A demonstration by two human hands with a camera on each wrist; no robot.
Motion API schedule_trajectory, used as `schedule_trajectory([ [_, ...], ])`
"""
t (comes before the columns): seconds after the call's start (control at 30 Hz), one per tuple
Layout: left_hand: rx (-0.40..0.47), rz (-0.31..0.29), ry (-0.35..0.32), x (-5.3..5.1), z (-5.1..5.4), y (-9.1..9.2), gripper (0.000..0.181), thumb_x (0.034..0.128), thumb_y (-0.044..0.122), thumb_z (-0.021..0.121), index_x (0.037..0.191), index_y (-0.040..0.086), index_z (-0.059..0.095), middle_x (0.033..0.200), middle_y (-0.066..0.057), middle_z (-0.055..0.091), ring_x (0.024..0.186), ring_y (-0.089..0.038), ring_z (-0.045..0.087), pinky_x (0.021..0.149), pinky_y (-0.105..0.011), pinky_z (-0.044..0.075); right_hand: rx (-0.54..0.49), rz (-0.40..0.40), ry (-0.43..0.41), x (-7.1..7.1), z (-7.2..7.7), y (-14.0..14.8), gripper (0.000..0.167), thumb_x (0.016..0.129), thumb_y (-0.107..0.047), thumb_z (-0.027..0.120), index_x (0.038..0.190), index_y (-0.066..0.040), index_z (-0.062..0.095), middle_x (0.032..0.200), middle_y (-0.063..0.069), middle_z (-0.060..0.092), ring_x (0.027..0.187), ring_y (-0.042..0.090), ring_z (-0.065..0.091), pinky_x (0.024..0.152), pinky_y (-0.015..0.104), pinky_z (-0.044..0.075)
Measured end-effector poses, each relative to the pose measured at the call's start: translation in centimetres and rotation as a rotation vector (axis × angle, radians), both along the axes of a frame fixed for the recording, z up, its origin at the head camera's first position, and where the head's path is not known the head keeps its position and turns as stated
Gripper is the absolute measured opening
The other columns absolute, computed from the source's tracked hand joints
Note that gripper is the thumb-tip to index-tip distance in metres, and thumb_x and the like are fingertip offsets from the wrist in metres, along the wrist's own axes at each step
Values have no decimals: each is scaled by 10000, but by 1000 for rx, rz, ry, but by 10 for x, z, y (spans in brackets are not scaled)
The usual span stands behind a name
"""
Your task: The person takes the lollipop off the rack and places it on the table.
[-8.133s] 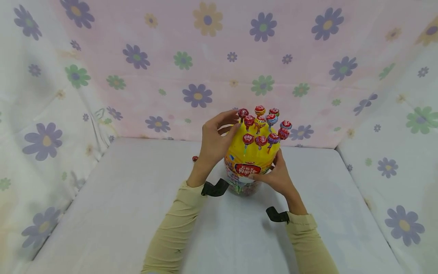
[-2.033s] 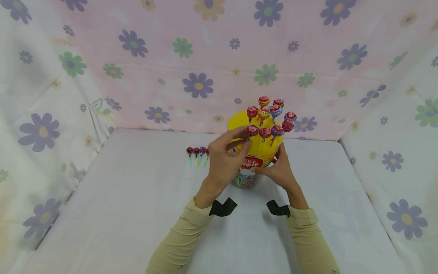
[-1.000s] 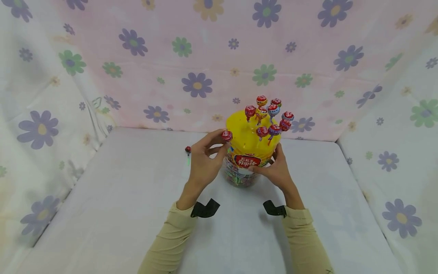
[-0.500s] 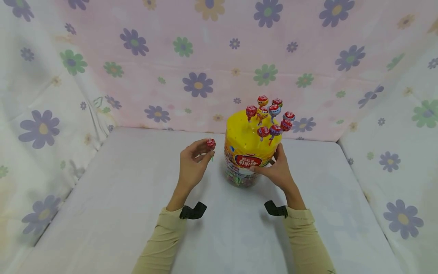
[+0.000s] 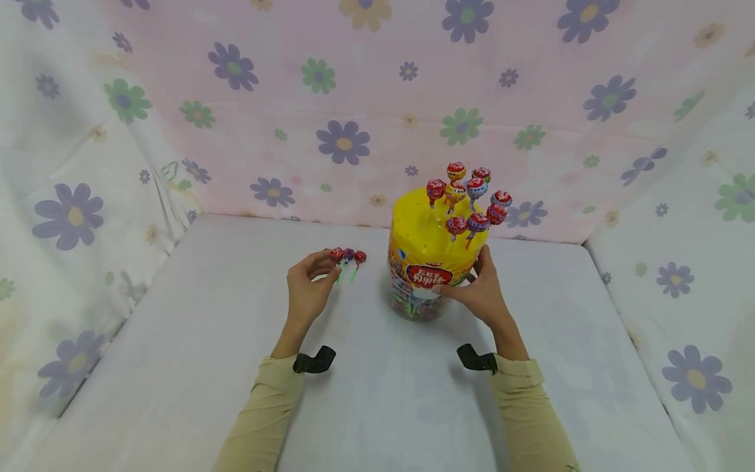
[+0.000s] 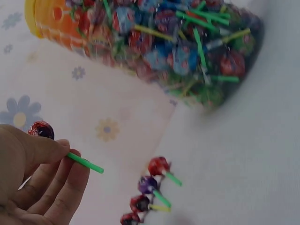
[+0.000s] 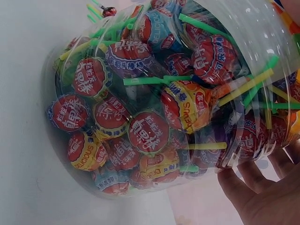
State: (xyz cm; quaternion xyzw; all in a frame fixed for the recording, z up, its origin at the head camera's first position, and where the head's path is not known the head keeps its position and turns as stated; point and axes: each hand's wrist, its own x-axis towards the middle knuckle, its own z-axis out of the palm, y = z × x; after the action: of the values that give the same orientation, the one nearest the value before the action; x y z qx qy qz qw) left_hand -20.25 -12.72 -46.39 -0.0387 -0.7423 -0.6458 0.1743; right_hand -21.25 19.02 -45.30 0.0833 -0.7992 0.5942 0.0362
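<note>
Jar (image 5: 419, 288): wrapped lollipops (image 7: 148, 132) inside | yellow lid (image 5: 413, 213): nine more (image 5: 476, 188) standing | left hand (image 5: 307, 288): pinches lollipop (image 6: 42, 130) | right hand (image 5: 480, 292): grips jar

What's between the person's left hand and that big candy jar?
In the head view, a purple lollipop and a red lollipop lie on the table beside the left hand; from there to the jar, it is bare.

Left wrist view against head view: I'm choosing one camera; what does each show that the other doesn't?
Only the left wrist view shows the dark lollipop at the row's end farthest from the lollipop jar.

Only the head view shows the right grip holding that jar and lollipops standing in its yellow top.

Both show the left grip, its pinched lollipop, the jar, and the row's red lollipop and purple lollipop.
</note>
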Motion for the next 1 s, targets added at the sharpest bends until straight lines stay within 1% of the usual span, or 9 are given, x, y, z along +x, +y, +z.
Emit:
schedule_trajectory([
  [0.13, -20, 27, -33, 2, 4, -9, 340, 879, -145, 677, 1216, -169, 640, 1049, -373, 672, 948, -509, 671, 721, -132, 573, 1, -6, -5, -1, 0, 1, 944, 789, -136, 884, 1520, -180, 288, 1506, 67, 457, 1419, 319, 422, 1165, 641, 334],
  [0.17, -19, 32, -35, 0, 2, -12, 339, 883, -141, 677, 1218, -169, 638, 1055, -375, 671, 955, -515, 669, 721, -123, 568, 1, -7, -5, -1, 0, 1, 946, 790, -138, 883, 1523, -183, 287, 1507, 65, 457, 1419, 318, 422, 1166, 640, 334],
  [0.27, -24, 54, -38, -10, -15, -22, 334, 883, -128, 687, 1214, -152, 648, 1061, -368, 677, 956, -519, 670, 707, -86, 541, -2, -8, -3, -1, 1, 1, 947, 791, -135, 882, 1525, -184, 286, 1508, 63, 456, 1420, 316, 423, 1167, 636, 335],
  [0.33, -41, 77, -47, -18, -26, -27, 331, 884, -108, 700, 1212, -134, 659, 1064, -355, 688, 956, -503, 680, 706, -66, 523, -1, -8, -6, -1, 1, 1, 942, 794, -138, 881, 1525, -185, 288, 1507, 63, 456, 1421, 314, 421, 1167, 633, 337],
  [0.4, -72, 106, -69, -23, -32, -33, 328, 883, -83, 714, 1206, -117, 671, 1062, -336, 701, 952, -469, 695, 702, -59, 516, 0, -9, -9, 0, 2, 1, 944, 793, -138, 882, 1526, -182, 288, 1508, 64, 455, 1423, 311, 420, 1167, 631, 339],
  [0.57, -116, 168, -152, -35, -40, -44, 339, 859, -58, 745, 1191, -99, 689, 1036, -307, 723, 899, -372, 731, 663, -61, 521, -2, -9, -14, 0, 2, 0, 946, 794, -142, 882, 1529, -184, 287, 1509, 63, 455, 1424, 307, 418, 1166, 629, 341],
  [0.73, -170, 172, -219, -45, -45, -50, 335, 857, -40, 746, 1177, -119, 684, 1024, -308, 728, 891, -368, 748, 630, -62, 515, -7, -5, -4, 0, 2, 1, 947, 791, -130, 880, 1527, -178, 286, 1506, 67, 454, 1419, 311, 420, 1162, 635, 343],
  [0.83, -215, 180, -231, -50, -47, -52, 336, 851, -35, 743, 1166, -135, 681, 1017, -312, 728, 920, -414, 741, 666, -121, 545, -16, -2, -2, 0, 1, 2, 944, 789, -118, 879, 1524, -172, 289, 1498, 71, 455, 1407, 307, 427, 1156, 622, 362],
  [1.0, -283, 203, -245, -58, -54, -51, 354, 852, -25, 735, 1184, -132, 670, 1019, -301, 731, 932, -420, 737, 799, -392, 615, -12, -3, -2, 0, 1, 1, 943, 787, -117, 881, 1520, -171, 289, 1494, 69, 453, 1404, 301, 428, 1157, 615, 366],
])
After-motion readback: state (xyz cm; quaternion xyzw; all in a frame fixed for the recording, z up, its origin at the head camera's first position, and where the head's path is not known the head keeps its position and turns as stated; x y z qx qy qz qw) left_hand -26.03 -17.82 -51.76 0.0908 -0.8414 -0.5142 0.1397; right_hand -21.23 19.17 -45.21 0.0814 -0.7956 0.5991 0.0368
